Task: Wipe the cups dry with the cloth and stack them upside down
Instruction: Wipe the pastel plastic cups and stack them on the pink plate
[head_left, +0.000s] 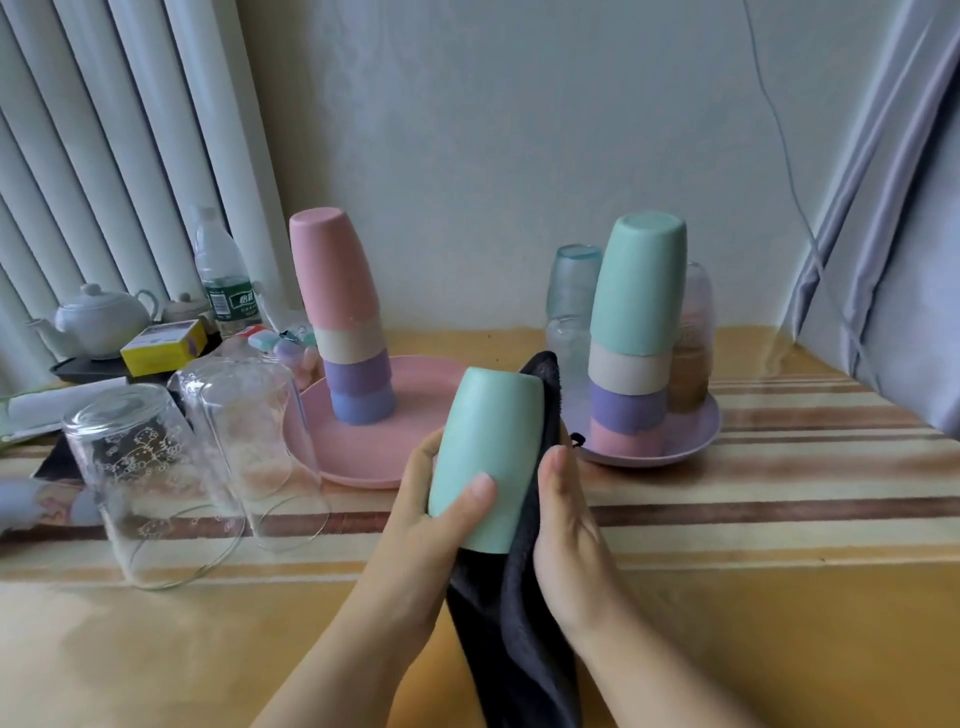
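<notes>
A: Status of hands?
B: Left hand (441, 525) closed round mint cup (485, 457), thumb across near wall, fingers behind. Right hand (563, 525) flat, fingers mostly extended, pressing cloth (519, 613) against cup's right side. Cloth tail hanging down between wrists toward near edge of table (779, 623).

A: Cup position, axis?
B: Held above table, near middle, clear of surface. Upside down, base up, mouth toward wrists. Long axis near vertical, tipped slightly right and away.

A: Stacks?
B: Two, both inverted. Left stack (348, 332) on pink plate (415, 452), pink on top, leaning left. Right stack (636, 332) on lilac plate (691, 436), mint on top. Both toward far edge, beyond hands.

A: Nearer stack?
B: Roughly equal; left just left of cup, right just beyond cloth. Left hand already carrying cup, so likely the placing hand.

A: Relation for next move?
B: Cup already inverted; only lift and lowering over a top needed. Left stack's lean calls for matching tilt.

A: Elsewhere?
B: Two glasses (208, 457) inverted near left edge, untouched. Dry or wet: cannot tell.
</notes>
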